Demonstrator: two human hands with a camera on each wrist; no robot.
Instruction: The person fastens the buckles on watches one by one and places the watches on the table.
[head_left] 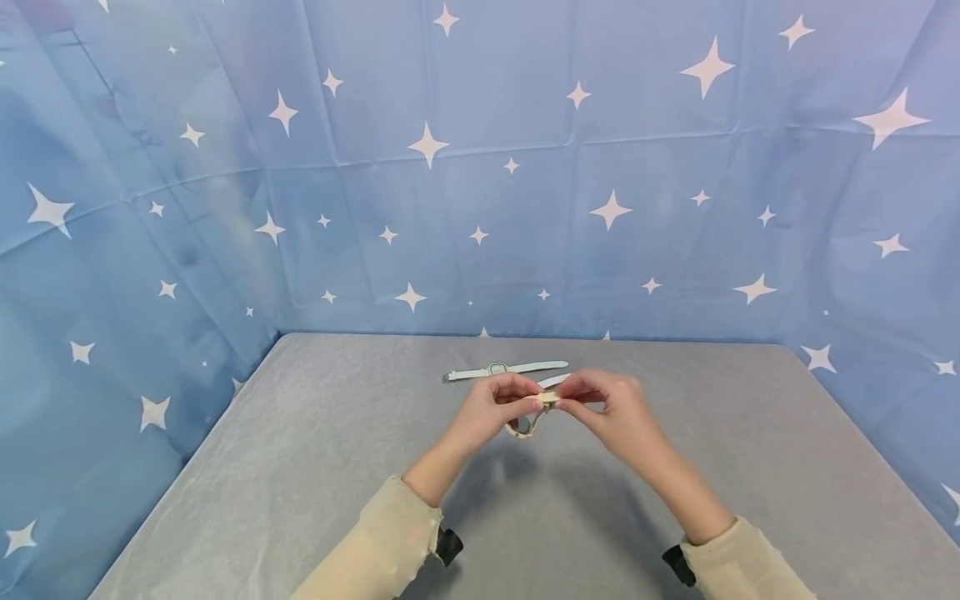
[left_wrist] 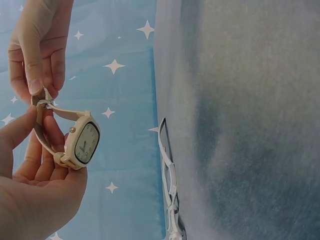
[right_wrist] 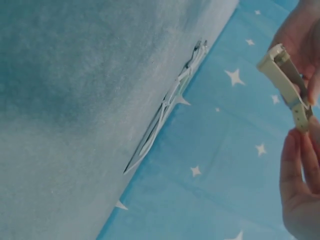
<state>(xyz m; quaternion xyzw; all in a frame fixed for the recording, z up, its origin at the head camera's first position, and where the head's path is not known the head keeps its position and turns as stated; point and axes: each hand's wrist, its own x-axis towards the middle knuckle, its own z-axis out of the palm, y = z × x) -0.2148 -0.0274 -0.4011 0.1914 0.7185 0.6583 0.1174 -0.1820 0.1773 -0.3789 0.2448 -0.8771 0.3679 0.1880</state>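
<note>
A cream wristwatch (left_wrist: pixel 86 142) with a rounded-square case is held up above the table, its strap bent into a loop. My left hand (head_left: pixel 491 408) pinches the strap near its joined ends, and the watch case hangs close by those fingers. From the other side my right hand (head_left: pixel 611 404) pinches the strap at the same spot between thumb and fingers. Strap holes show on the cream strap (right_wrist: pixel 300 116) in the right wrist view. Fingertips partly cover the fastening, so I cannot tell whether it is buckled.
Behind the hands a pale mint watch (head_left: pixel 536 367) lies flat on the grey table (head_left: pixel 337 467). A white strap (head_left: pixel 553 381) lies nearer, partly hidden by the hands. A blue star-patterned curtain (head_left: pixel 495 200) hangs along the table's back and sides.
</note>
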